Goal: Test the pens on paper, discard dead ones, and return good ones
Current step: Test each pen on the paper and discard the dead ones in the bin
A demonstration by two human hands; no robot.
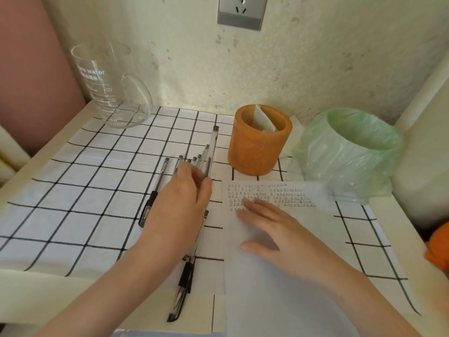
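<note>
Several clear pens with black caps (155,190) lie side by side on the checked cloth (80,203), left of a white sheet of paper (274,276) with rows of small written marks at its top. My left hand (179,210) lies over the middle of the pens, its fingers reaching among their far ends; whether it grips one is hidden. My right hand (269,229) rests flat on the paper with fingers spread. An orange cylindrical holder (257,144) with folded paper inside stands behind the sheet. A small bin lined with a green bag (352,152) stands at the right.
A clear glass measuring jug (111,86) stands at the back left corner. A wall socket (240,12) is on the wall behind. An orange object (439,246) shows at the right edge. The table's raised cream rim (413,239) runs along both sides.
</note>
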